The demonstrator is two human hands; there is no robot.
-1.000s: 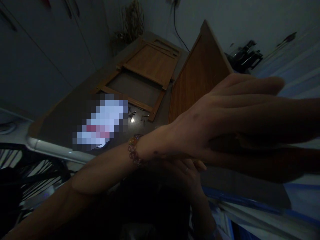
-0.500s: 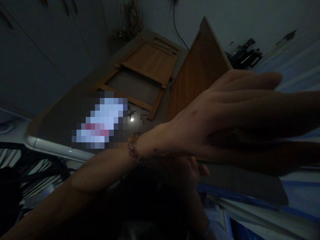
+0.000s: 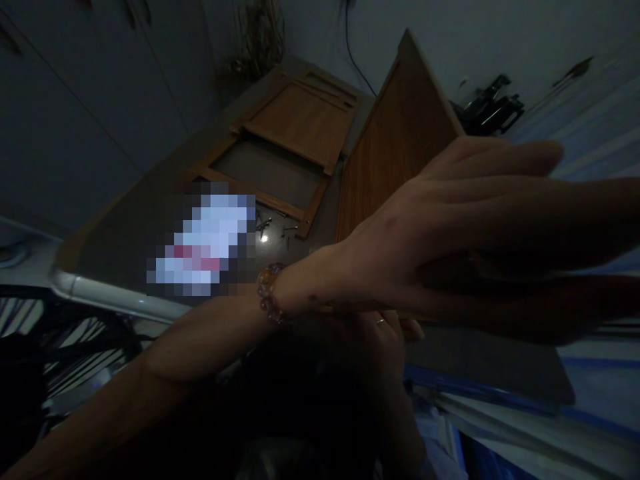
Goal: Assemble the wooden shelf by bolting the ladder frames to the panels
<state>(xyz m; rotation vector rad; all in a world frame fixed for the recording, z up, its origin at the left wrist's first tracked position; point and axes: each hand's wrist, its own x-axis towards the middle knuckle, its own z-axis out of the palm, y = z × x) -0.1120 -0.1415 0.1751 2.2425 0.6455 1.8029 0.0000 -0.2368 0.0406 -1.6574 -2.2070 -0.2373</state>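
My left hand (image 3: 450, 227) reaches across from the lower left, close to the camera, with a beaded bracelet (image 3: 271, 293) on its wrist. Its fingers are stretched out to the right and spread, and nothing shows between them. Behind it stands a tilted wooden panel (image 3: 395, 133), partly covered by the hand. Below the left wrist is my right hand (image 3: 385, 337), with a ring on one finger. Its fingers are curled near the panel's lower edge; the left arm hides part of them, and what they hold is not visible.
On the dark table (image 3: 120, 227) lie a flat wooden frame with a panel (image 3: 300, 120), several screws (image 3: 264, 225) and a lit, blurred-out screen (image 3: 205, 240). A black object (image 3: 493, 110) is beyond the standing panel. A black chair-like frame (image 3: 75, 347) is at the lower left.
My right hand has shifted slightly to the right, and its ring now shows. My left hand has barely moved; the wooden parts and screws stay in place.
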